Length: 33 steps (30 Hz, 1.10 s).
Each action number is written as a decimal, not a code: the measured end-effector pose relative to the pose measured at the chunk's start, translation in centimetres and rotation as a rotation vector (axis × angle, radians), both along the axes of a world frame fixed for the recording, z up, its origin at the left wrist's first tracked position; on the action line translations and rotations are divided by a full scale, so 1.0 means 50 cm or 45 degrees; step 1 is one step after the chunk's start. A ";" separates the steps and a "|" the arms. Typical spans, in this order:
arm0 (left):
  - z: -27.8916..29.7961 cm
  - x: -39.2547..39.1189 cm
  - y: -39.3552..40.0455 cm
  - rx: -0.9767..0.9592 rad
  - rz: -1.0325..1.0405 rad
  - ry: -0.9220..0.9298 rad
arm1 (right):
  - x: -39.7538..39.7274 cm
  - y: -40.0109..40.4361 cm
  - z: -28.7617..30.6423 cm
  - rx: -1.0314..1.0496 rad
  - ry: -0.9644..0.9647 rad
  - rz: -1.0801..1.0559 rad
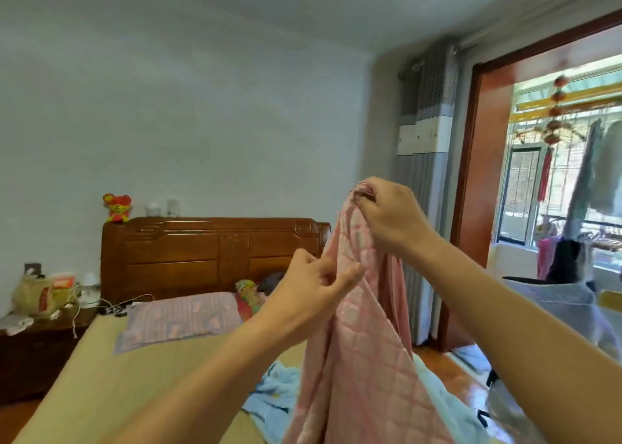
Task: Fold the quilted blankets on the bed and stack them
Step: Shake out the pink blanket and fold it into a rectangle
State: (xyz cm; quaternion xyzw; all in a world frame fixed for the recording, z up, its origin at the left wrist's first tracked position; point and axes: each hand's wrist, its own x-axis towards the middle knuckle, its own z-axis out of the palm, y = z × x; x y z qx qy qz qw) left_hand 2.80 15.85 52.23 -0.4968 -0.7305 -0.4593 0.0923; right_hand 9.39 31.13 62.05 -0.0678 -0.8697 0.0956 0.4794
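Pink quilted blanket (363, 359) hangs above the bed (111, 369): our right hand (387, 214) pinches its top corner high so it drapes straight, while our left hand (313, 288), fingers loosely parted, touches the edge below, seemingly seeking the next corner. A blue blanket (276, 389) lies crumpled beneath.

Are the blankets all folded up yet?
Not yet. No folded stack shows anywhere. The right hand pinches the top of the pink quilted blanket, holding it up, while the left hand feels along its edge. The blue blanket lies crumpled on the bed, waiting.
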 end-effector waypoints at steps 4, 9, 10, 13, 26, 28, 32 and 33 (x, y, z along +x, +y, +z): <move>0.041 0.030 0.104 -0.199 0.405 0.004 | -0.021 0.077 0.029 0.247 0.034 -0.118; 0.128 -0.004 0.195 -0.269 0.707 -0.148 | -0.072 0.152 0.072 0.264 0.070 0.034; 0.143 -0.016 0.208 -0.262 0.696 -0.176 | -0.084 0.162 0.073 0.257 0.066 0.103; 0.160 -0.037 0.217 -0.220 0.509 -0.231 | -0.102 0.195 0.065 0.211 0.079 0.379; 0.013 -0.109 0.172 -0.389 0.468 -0.212 | -0.166 0.349 0.141 -0.673 0.534 0.789; -0.018 -0.112 0.172 -0.386 0.463 -0.157 | -0.181 0.359 0.137 -0.785 0.442 0.898; -0.114 -0.066 0.175 -0.318 0.656 0.713 | -0.206 0.345 0.108 -1.053 0.457 0.989; -0.131 -0.058 0.181 -0.301 0.672 0.763 | -0.215 0.341 0.101 -1.031 0.435 0.951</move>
